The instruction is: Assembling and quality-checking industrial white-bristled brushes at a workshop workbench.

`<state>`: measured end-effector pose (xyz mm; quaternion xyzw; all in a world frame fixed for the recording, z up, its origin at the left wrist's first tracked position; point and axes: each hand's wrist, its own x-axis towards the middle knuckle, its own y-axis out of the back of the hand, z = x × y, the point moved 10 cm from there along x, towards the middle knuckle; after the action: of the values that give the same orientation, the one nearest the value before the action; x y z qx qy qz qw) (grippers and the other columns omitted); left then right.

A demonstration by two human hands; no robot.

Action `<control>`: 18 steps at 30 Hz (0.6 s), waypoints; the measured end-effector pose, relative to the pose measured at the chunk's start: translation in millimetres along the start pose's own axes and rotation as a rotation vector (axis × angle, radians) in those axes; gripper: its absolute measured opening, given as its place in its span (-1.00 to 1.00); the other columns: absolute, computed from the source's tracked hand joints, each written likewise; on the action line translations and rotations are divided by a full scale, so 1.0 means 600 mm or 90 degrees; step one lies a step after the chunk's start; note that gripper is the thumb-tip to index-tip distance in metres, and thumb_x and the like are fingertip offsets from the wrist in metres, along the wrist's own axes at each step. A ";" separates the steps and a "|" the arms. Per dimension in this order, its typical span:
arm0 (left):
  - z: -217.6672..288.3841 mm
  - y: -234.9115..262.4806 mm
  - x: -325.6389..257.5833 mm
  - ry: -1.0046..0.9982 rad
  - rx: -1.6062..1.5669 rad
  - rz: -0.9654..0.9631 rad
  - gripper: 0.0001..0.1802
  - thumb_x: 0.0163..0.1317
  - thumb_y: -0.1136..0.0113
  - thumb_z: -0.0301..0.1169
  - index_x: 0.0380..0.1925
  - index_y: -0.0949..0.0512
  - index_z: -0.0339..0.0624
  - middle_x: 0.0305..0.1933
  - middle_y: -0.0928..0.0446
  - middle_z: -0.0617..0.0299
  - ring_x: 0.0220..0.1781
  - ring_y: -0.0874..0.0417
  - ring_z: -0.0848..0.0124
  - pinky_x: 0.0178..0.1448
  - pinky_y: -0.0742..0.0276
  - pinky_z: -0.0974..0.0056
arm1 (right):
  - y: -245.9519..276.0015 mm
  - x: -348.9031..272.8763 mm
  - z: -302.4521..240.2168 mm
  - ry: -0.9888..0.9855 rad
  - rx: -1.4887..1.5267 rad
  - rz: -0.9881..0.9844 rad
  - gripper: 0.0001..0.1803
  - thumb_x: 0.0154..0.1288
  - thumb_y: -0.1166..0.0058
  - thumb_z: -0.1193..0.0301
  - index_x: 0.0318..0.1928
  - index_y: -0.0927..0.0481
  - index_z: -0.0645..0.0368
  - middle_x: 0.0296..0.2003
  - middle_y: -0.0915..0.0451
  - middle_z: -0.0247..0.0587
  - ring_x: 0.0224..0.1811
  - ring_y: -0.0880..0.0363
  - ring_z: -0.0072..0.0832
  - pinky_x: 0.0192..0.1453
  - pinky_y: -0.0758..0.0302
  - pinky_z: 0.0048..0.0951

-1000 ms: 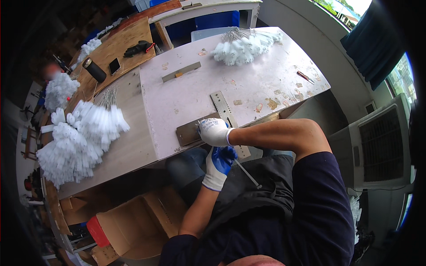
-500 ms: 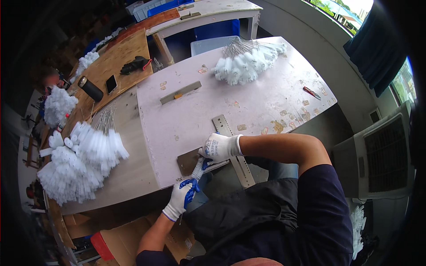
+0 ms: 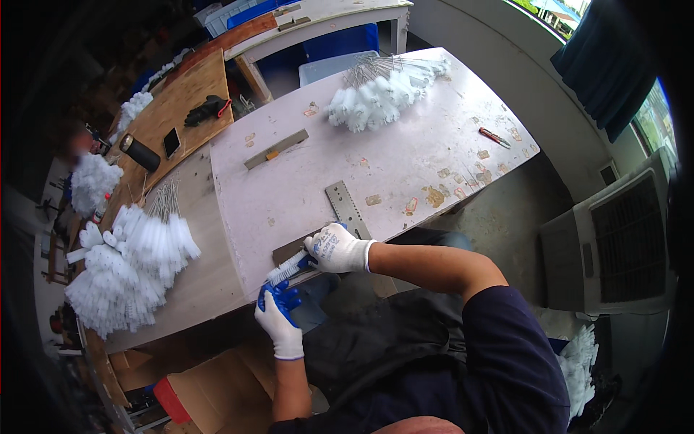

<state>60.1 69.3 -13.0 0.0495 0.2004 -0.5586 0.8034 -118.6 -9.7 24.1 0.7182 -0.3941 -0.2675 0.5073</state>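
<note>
A white bristled tube brush (image 3: 285, 270) slants over the table's near edge, between my two hands. My right hand (image 3: 338, 249), in a white glove with blue palm coating, closes on its upper right end. At the lower left end, my left hand (image 3: 279, 318) in a matching glove has its blue fingers curled around the brush; part of that grip is hidden. Just behind the brush lies a dark flat metal plate (image 3: 286, 250), partly covered by the right hand. A perforated metal bar (image 3: 345, 205) sits beyond the right hand.
Wire-stemmed white brushes lie bunched at the far side (image 3: 376, 101) and heaped at left (image 3: 119, 278). The table also bears a metal strip (image 3: 278, 149) and a red-handled tool (image 3: 494, 137). A black bottle (image 3: 140, 152) and phone (image 3: 171, 143) rest further left. Below is a cardboard box (image 3: 217, 394).
My left hand has turned more upright, and its fingers have loosened a little. More of the brush now shows between the hands. The whole view has shifted slightly.
</note>
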 end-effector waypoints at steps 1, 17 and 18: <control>0.010 0.001 0.017 -0.020 -0.058 0.064 -0.67 0.46 0.10 -0.33 0.04 -0.55 -0.24 -0.12 -0.65 0.12 -0.23 -0.69 0.35 -0.27 -0.63 0.30 | 0.005 -0.002 -0.006 0.003 0.000 0.012 -0.64 0.28 -0.09 0.10 -0.30 -0.60 0.18 -0.48 -0.66 -0.08 -0.39 -0.70 -0.13 -0.22 -0.56 -0.18; 0.014 -0.291 0.201 0.127 0.117 -0.140 -0.81 0.26 -0.07 -0.42 -0.43 -0.63 -0.20 -0.73 -0.23 0.48 -0.81 -0.15 0.61 -0.74 -0.04 0.41 | 0.003 -0.012 -0.011 0.100 0.031 0.071 -0.71 0.22 -0.11 0.20 -0.32 -0.52 0.20 -0.59 -0.59 -0.10 -0.56 -0.63 -0.16 -0.42 -0.52 -0.16; -0.003 -0.276 0.205 0.136 0.134 -0.150 -0.82 0.27 -0.07 -0.42 -0.42 -0.63 -0.20 -0.72 -0.25 0.47 -0.80 -0.17 0.61 -0.73 -0.06 0.41 | 0.007 -0.012 -0.019 0.111 0.043 0.075 -0.72 0.22 -0.10 0.22 -0.31 -0.53 0.22 -0.58 -0.61 -0.07 -0.55 -0.65 -0.15 -0.43 -0.51 -0.15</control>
<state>-55.7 -99.5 -37.5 0.1684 0.2290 -0.6585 0.6968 -114.8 1.7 31.6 0.7310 -0.3991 -0.1603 0.5297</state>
